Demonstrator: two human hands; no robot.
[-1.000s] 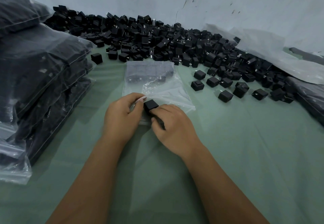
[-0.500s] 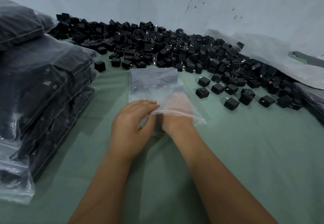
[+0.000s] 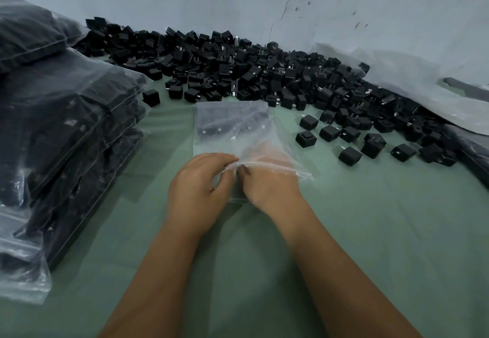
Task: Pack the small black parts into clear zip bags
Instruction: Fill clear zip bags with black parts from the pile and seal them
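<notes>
A clear zip bag [image 3: 230, 128] lies flat on the green cloth, its mouth toward me. Several small black parts [image 3: 227, 117] show dimly at its far end. My left hand [image 3: 198, 192] pinches the bag's mouth edge at the left. The fingers of my right hand [image 3: 272, 189] reach into the mouth. Seen through the plastic, they look stretched out with no black part among them. A big heap of loose black parts [image 3: 264, 73] lies behind the bag along the wall.
Filled clear bags [image 3: 66, 126] are stacked high at the left. A few single black parts [image 3: 349, 155] lie to the right of the bag. Crumpled clear plastic [image 3: 397, 78] lies at the back right. Bare green cloth [image 3: 370, 232] spreads at the near right.
A second ago my right hand held a black part at the bag's mouth. It then went into the bag, and that part is out of its fingers now. My left hand keeps hold of the edge.
</notes>
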